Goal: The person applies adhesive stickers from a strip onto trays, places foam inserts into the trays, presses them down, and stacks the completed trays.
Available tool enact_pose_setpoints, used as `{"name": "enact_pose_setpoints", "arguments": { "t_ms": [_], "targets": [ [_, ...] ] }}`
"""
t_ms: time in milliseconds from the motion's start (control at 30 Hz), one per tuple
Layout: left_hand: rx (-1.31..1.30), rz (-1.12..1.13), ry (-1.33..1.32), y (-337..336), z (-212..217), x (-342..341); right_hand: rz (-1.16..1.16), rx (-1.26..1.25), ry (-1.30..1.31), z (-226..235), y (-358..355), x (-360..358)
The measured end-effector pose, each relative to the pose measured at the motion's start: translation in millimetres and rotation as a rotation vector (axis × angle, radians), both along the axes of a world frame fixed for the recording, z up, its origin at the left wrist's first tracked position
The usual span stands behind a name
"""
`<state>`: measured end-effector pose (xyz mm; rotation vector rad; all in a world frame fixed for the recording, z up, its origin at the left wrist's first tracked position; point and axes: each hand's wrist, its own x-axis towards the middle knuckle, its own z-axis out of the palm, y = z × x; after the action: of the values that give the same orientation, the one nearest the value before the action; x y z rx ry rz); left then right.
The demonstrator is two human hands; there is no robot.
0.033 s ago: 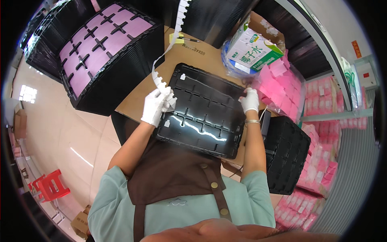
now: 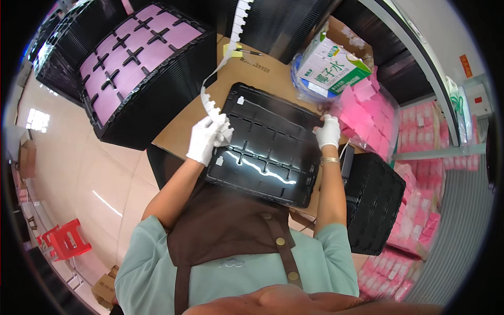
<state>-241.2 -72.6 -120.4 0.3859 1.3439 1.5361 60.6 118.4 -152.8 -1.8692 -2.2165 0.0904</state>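
A black plastic tray [image 2: 266, 134] with molded cross-shaped ridges lies on the cardboard-topped table in front of me. Two small white tabs [image 2: 219, 160] sit along its left side. My left hand [image 2: 207, 137], in a white glove, is closed at the tray's left edge and pinches the end of a white notched strip [image 2: 209, 102] that runs up toward the top of the view. At the tray's right edge is my right hand [image 2: 328, 132], also gloved, its fingers curled; whether something small is between them I cannot make out.
Stacked black trays with pink sheets [image 2: 131, 58] stand at the left. Another black stack [image 2: 374, 202] is at the right. Beyond the tray are a pen [image 2: 253, 52], a white-green carton [image 2: 336, 60] and pink pieces in a clear bag [image 2: 367, 110]. A red stool [image 2: 68, 240] stands lower left.
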Motion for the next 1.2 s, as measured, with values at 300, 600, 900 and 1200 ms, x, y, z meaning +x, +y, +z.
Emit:
{"name": "enact_pose_setpoints", "arguments": {
  "t_ms": [300,600,900,1200],
  "targets": [
    [-0.005,-0.119,0.069,0.5,13.9,15.6,0.424,-0.780,1.167,31.2,-123.0,-144.0],
    [-0.059,-0.210,-0.341,-0.7,8.4,15.9,0.489,-0.538,1.278,19.6,-138.4,-145.5],
    [-0.138,-0.219,0.468,-2.6,-12.0,-56.5,0.263,-0.241,0.741,26.1,-129.1,11.3],
    [-0.154,-0.299,0.485,-3.5,-34.2,-64.6,-0.002,-0.316,0.092,-2.3,-173.9,40.9]
  ]
}}
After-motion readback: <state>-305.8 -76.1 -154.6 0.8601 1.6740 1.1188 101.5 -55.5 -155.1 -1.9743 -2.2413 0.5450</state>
